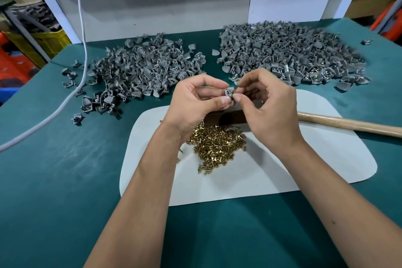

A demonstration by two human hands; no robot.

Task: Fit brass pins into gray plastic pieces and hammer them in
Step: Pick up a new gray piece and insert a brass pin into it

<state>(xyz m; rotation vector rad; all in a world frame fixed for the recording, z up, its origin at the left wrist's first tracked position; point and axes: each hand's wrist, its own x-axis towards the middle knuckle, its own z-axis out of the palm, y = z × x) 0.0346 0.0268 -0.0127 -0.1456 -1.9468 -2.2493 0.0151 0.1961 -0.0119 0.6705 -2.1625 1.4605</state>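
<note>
My left hand (196, 102) pinches a small gray plastic piece (229, 93) between thumb and fingers, above the white mat (315, 169). My right hand (267, 104) pinches a brass pin (234, 95) at the piece's side. A heap of loose brass pins (215, 146) lies on the mat below my hands. Two large piles of gray pieces lie on the green table: one at the back left (143, 72), one at the back right (282, 52). A wooden hammer handle (352, 125) lies to the right; its head is hidden behind my right hand.
A dark block (226, 118) sits on the mat under my hands. A white cable (83, 50) hangs down and runs across the left of the green table (65, 169). A white backboard (174, 2) stands behind the piles. Crates fill the far left.
</note>
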